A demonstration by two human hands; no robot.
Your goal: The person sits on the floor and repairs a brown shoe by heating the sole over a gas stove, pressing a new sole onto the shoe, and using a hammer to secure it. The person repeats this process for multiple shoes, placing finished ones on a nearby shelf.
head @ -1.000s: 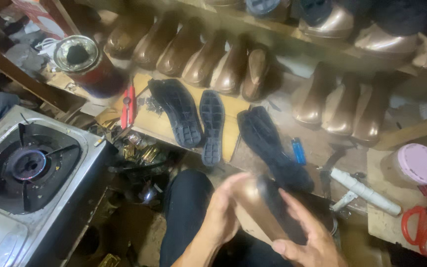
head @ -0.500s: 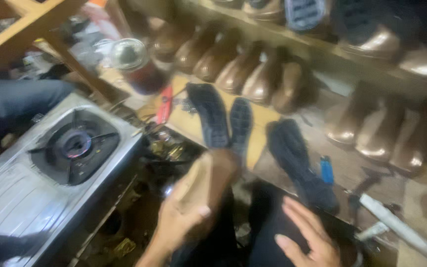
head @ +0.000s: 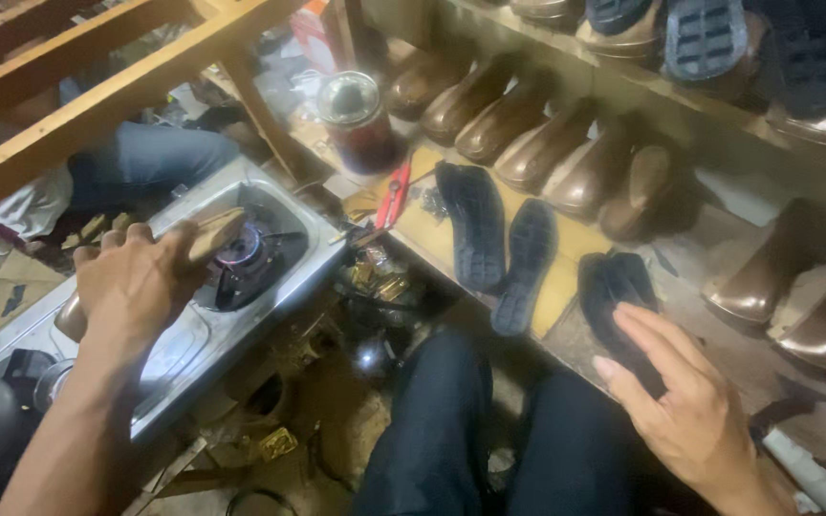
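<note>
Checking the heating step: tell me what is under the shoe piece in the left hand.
Under the tan shoe piece, held by the left hand, sits the gas stove burner with a small bluish flame. The piece's underside and part of the burner are hidden.

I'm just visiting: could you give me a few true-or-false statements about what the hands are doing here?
1. The left hand holds a shoe over the stove. True.
2. The right hand holds the red pliers. False: the pliers lie alone on the board; this hand rests open on a black sole.
3. Two black soles lie side by side on the board. True.
4. The tin sits on the burner. False: it stands on the bench behind.
</note>
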